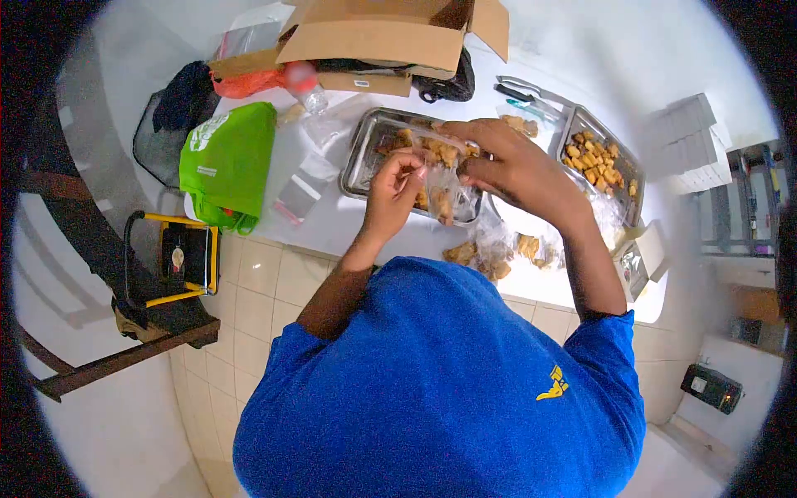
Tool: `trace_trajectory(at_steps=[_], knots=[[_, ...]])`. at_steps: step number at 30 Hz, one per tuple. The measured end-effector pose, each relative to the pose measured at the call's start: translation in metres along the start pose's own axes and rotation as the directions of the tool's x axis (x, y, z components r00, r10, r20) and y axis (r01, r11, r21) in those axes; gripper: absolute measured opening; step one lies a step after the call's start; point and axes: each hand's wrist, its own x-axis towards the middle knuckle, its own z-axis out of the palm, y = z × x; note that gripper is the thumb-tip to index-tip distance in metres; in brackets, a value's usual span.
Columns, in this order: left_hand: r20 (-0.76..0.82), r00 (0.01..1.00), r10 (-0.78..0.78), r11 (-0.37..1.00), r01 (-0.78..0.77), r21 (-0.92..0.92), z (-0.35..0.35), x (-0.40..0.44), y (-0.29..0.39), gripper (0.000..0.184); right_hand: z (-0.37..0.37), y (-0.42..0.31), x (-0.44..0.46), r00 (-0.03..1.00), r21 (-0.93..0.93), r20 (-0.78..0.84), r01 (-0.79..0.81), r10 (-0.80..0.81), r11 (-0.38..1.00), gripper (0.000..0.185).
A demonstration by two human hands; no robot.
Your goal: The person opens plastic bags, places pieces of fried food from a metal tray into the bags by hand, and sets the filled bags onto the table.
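Observation:
A clear plastic bag (442, 199) with brown fried-looking chunks inside is held between my two hands, over the near side of a metal tray (355, 170). My left hand (392, 192) is closed in a pinch at the bag's left edge. My right hand (523, 174) curls over its right side, thumb against the plastic and forefinger stretched above it. More brown chunks (398, 141) lie in the tray, partly hidden by my hands. Several filled plastic bags (490, 256) rest on the table's near edge, below my right hand.
A second metal tray (635, 166) holds more chunks at right, with a knife (531, 87) near it. Empty plastic bags (300, 195), a green bag (237, 158), a bottle (309, 91) and a cardboard box (382, 46) stand left and behind. An open small box (643, 257) sits at the right corner.

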Motion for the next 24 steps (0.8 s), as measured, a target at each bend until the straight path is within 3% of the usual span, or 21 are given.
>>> trace_trajectory(at_steps=[3, 6, 7, 10, 11, 13, 15, 19, 22, 24], knots=[[-0.073, 0.994, 0.082, 0.997, -0.082, 0.003, 0.004, 0.006, -0.002, 0.009, -0.001, 0.006, -0.005, 1.000, -0.006, -0.004, -0.016, 0.016, 1.000, 0.016], [-0.125, 0.987, 0.096, 0.983, -0.114, -0.147, 0.011, 0.013, 0.003, 0.007, -0.008, 0.006, -0.005, 0.999, -0.006, -0.044, -0.031, 0.031, 0.999, 0.015], [-0.160, 0.959, 0.233, 0.972, -0.231, 0.029, 0.013, 0.018, 0.006, 0.014, -0.010, 0.006, -0.006, 0.998, -0.019, -0.050, -0.033, 0.032, 0.999, 0.015], [0.006, 0.965, 0.263, 0.905, -0.249, 0.344, 0.007, 0.024, 0.031, 0.025, -0.015, 0.005, -0.008, 0.997, -0.057, -0.068, -0.043, 0.040, 0.997, 0.013], [0.118, 0.943, 0.311, 0.890, -0.333, 0.310, 0.004, 0.031, 0.036, 0.033, -0.017, 0.004, -0.010, 0.997, -0.071, -0.059, -0.059, 0.055, 0.996, 0.013], [0.425, 0.897, 0.123, 0.884, -0.294, 0.364, 0.000, 0.047, 0.057, 0.035, -0.019, 0.002, -0.015, 0.995, -0.094, -0.034, -0.093, 0.090, 0.991, 0.013], [0.632, 0.775, -0.017, 0.858, -0.314, 0.407, 0.004, 0.060, 0.073, 0.030, -0.021, -0.001, -0.022, 0.996, -0.131, -0.015, -0.094, 0.093, 0.987, 0.012], [0.813, 0.565, -0.138, 0.701, -0.524, 0.484, 0.010, 0.083, 0.071, 0.023, -0.024, -0.010, -0.031, 0.984, -0.123, 0.002, -0.174, 0.176, 0.977, 0.016], [0.835, 0.519, -0.182, 0.603, -0.612, 0.512, 0.009, 0.087, 0.066, 0.020, -0.022, -0.015, -0.044, 0.966, -0.139, 0.006, -0.254, 0.257, 0.957, 0.025], [0.840, 0.531, -0.112, 0.612, -0.630, 0.479, 0.005, 0.085, 0.067, 0.019, -0.024, -0.023, -0.052, 0.946, -0.106, 0.016, -0.320, 0.323, 0.942, 0.033]])
